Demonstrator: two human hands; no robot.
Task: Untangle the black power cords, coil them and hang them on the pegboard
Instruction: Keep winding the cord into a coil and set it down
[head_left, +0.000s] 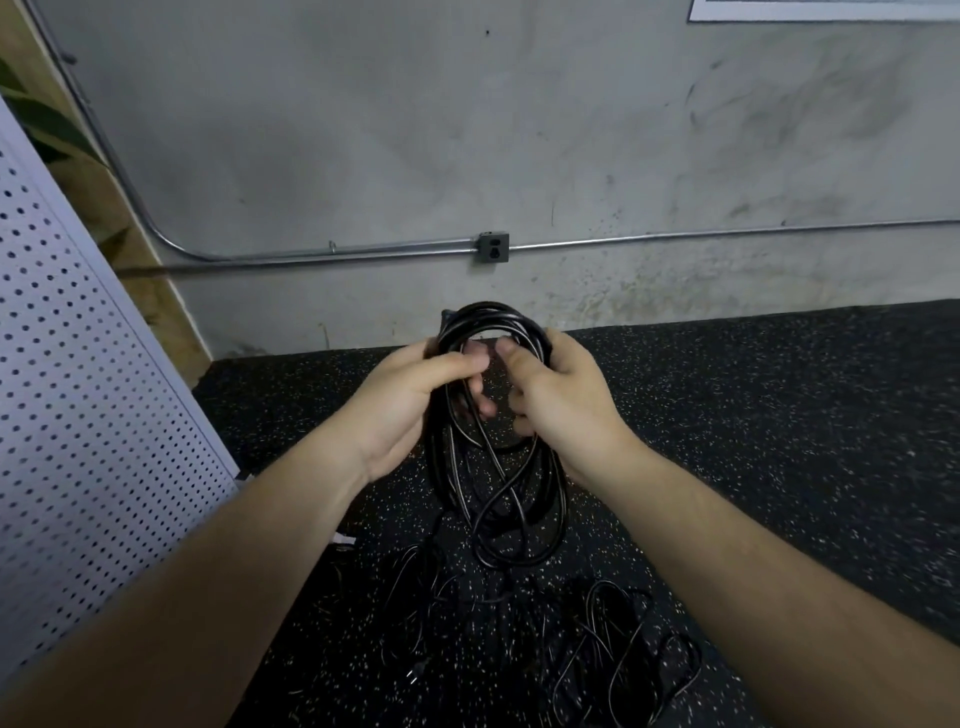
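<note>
Between two hands (410, 400) (561, 400): one coil (498, 478).

We see a coiled cord (496, 410) sheathed in glossy black plastic, catching streaks of light; the floor (779, 415) looks like matt black rubber flecked white; the wall (467, 130) is rough, scuffed grey concrete; the conduit (337, 253) is dull metal; the pegboard (78, 364) is smooth, white, perforated.
</note>
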